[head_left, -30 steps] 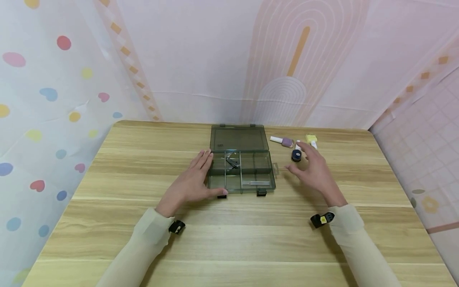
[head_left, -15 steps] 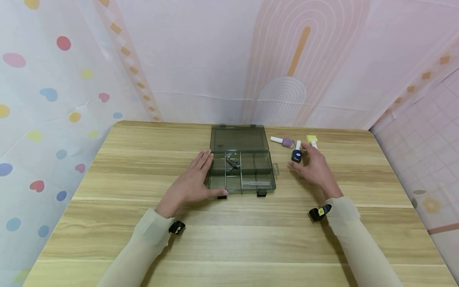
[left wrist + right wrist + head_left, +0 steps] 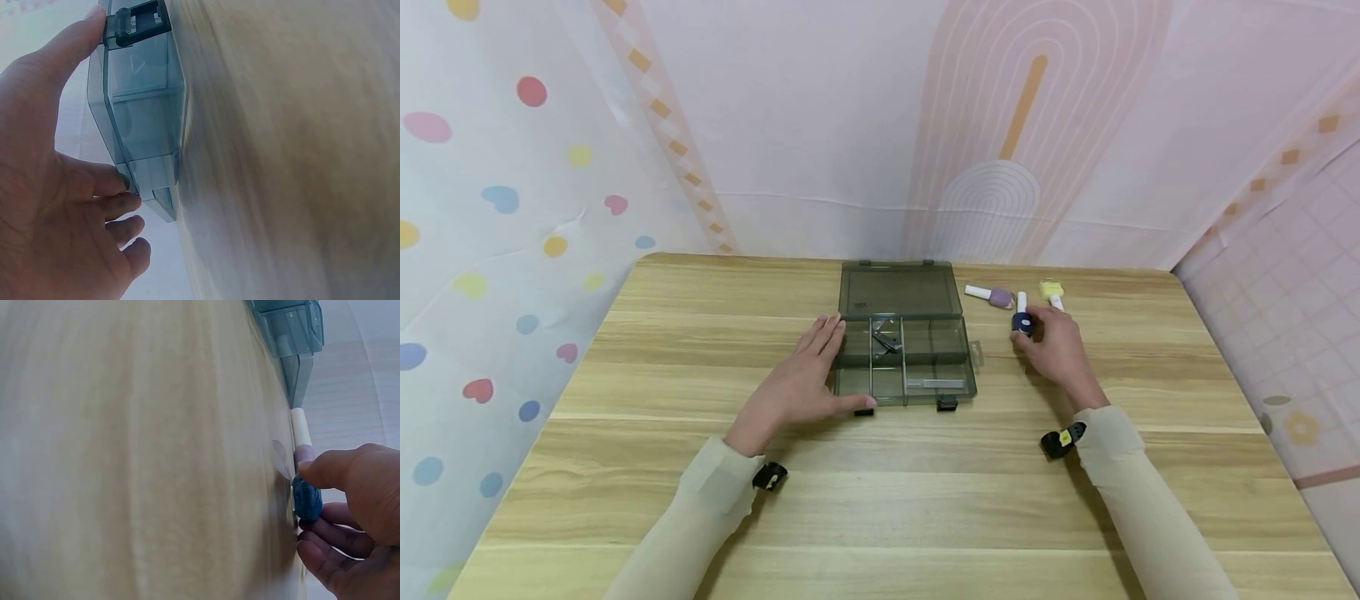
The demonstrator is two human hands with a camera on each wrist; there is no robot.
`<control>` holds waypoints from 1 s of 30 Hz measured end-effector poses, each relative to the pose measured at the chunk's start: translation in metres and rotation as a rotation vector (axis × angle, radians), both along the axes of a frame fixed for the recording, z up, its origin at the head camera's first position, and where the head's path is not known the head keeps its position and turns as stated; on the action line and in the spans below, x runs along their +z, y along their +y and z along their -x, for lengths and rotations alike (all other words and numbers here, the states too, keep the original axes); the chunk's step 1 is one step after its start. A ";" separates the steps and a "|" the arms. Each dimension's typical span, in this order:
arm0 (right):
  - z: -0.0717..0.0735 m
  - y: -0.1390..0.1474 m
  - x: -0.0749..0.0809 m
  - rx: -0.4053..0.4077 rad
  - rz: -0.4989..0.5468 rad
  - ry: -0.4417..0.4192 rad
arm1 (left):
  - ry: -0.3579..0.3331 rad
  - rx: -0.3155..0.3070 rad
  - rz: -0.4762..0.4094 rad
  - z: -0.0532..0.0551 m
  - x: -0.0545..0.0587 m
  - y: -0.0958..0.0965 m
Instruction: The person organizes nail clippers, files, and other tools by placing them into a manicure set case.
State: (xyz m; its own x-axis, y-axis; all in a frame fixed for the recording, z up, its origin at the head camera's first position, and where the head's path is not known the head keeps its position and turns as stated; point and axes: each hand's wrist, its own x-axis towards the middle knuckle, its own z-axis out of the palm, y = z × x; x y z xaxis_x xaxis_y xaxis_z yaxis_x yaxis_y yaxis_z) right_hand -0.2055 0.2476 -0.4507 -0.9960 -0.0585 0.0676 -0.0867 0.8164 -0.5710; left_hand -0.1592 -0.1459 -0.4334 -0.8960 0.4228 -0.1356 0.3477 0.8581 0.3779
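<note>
A translucent dark organizer box [image 3: 934,340] lies with its lid [image 3: 900,290] folded back. My left hand [image 3: 799,379] rests along its left side, fingers extended at the edge and thumb by the front latch [image 3: 144,24]. Thumb and fingers of my right hand [image 3: 1060,346] pinch a dark blue nail polish bottle [image 3: 1022,323] with a white cap; in the right wrist view the bottle [image 3: 307,497] sits between them, low at the tabletop. Behind it lie a purple nail polish bottle [image 3: 1000,297] and a yellow one [image 3: 1051,290], both white-capped.
Inside the box, a nail clipper [image 3: 887,340] lies in a middle compartment and a thin clear strip [image 3: 936,383] in the front right one. A clear latch tab [image 3: 976,353] sticks out on the right. The wooden table [image 3: 880,508] ends at a patterned cloth backdrop [image 3: 820,150].
My right hand has closed in from the right around the dark blue nail polish bottle and now pinches it. The left hand and the box stay where they were.
</note>
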 end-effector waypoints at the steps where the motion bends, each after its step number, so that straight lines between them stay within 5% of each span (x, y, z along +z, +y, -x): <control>1: 0.000 0.000 0.000 -0.002 0.001 -0.001 | 0.001 0.001 0.000 0.000 0.000 0.000; 30: -0.007 -0.001 0.007 -0.050 0.107 -0.024 | 0.015 -0.002 0.002 0.000 -0.002 0.000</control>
State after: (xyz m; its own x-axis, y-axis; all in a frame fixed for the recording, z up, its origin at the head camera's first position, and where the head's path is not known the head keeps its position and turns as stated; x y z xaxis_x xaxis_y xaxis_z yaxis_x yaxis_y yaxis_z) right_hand -0.1980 0.2468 -0.4441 -0.9989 -0.0025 0.0470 -0.0328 0.7539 -0.6562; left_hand -0.1588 -0.1462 -0.4352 -0.8970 0.4247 -0.1228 0.3555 0.8579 0.3710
